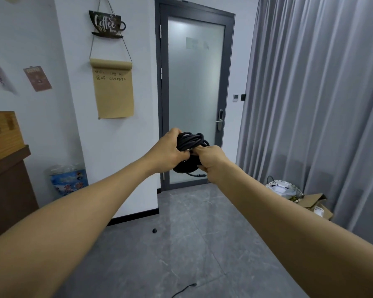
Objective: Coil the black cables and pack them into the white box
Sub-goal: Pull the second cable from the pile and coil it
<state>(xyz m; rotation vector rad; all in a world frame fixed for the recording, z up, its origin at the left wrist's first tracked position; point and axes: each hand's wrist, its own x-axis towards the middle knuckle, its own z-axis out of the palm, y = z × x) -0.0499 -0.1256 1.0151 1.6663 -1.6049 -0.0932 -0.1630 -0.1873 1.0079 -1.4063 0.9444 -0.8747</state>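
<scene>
The curtain (323,100) was the biggest thing there, pale grey cloth hanging in long soft folds down the right side. Under everything lay the floor (181,244), smooth grey stone-look tiles with a dull shine. The door (195,93) stood straight ahead, a tall frosted glass panel in a dark grey metal frame, with a steel handle on its right edge. Left of it the white wall carried a kraft paper roll (114,91), flat and tan, hung on string beneath a black cup-shaped sign (107,23). A dark wooden cabinet (7,190) stood at the far left. By the curtain's foot a torn cardboard box (317,206) lay just beside a round woven basket (283,188).

2 bare arms reached out toward the door. Between the hands, held up in the air in front of the lower door, was the coil (192,143), a bundle of matte black rubbery cable in round loops, with 1 short plugged end sticking out below. The left hand (170,150) gripped the coil's left side, fingers curled over the loops. The right hand (211,160) gripped its lower right, fingers curled tight around the strands. A second cable end (186,288) lay on the tiles near the bottom edge, thin and black. A small black knob (154,230) sat on the floor near the wall.
</scene>
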